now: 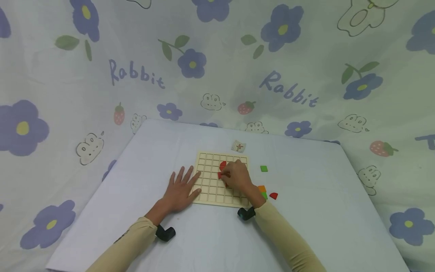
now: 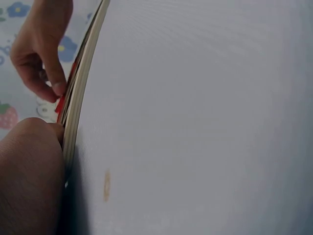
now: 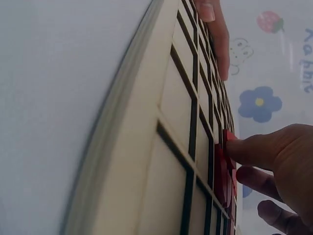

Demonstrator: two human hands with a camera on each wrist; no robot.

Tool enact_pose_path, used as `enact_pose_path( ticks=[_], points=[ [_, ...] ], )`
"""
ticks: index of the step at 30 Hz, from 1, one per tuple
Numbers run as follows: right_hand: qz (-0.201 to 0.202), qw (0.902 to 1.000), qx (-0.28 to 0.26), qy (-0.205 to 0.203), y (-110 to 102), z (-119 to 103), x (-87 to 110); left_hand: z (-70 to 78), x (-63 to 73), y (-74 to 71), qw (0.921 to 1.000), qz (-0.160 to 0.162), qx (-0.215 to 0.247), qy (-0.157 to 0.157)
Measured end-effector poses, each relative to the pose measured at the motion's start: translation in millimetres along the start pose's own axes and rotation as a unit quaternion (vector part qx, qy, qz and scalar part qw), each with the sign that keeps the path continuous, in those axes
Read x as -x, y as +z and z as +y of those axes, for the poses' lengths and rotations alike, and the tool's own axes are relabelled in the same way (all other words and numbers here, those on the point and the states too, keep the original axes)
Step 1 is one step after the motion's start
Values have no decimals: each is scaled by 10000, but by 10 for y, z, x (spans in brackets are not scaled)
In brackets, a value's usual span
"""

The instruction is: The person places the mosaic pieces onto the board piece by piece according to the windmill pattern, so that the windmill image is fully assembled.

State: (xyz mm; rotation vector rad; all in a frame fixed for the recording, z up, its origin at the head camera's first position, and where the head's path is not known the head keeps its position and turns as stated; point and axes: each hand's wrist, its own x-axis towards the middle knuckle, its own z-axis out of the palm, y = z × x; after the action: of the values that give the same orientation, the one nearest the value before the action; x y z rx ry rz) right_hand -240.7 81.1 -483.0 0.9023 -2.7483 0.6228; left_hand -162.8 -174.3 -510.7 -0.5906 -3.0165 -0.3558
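Observation:
A wooden grid board (image 1: 208,181) lies on the white table. My left hand (image 1: 179,190) is spread at its left side, with fingertips and thumb on the board's edge. Over the grid, my right hand (image 1: 238,175) pinches a small red tile (image 1: 219,175) between thumb and fingers. In the right wrist view that red tile (image 3: 228,136) stands up from the grid under the thumb. Just behind it on the board is a rounded red piece (image 1: 222,165). Another bit of red shows below the fingers, and the hand hides part of the grid.
Right of the board lie a green square (image 1: 264,168), an orange tile (image 1: 261,188), another green tile (image 1: 264,195) partly behind the right wrist, and a red quarter-round piece (image 1: 273,195). Behind the board is a small printed card (image 1: 239,146). A patterned cloth (image 1: 217,68) hangs beyond the table.

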Motion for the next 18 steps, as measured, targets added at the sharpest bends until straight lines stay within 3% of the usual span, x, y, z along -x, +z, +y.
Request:
enact_pose_path(
  ticks=[8, 18],
  points=[
    [-151, 9973, 719, 15, 1, -55, 45, 31, 7, -22, 10000, 14, 11, 15],
    [-82, 9956, 934, -39, 25, -53, 48, 4, 6, 5, 9999, 93, -40, 48]
  ],
)
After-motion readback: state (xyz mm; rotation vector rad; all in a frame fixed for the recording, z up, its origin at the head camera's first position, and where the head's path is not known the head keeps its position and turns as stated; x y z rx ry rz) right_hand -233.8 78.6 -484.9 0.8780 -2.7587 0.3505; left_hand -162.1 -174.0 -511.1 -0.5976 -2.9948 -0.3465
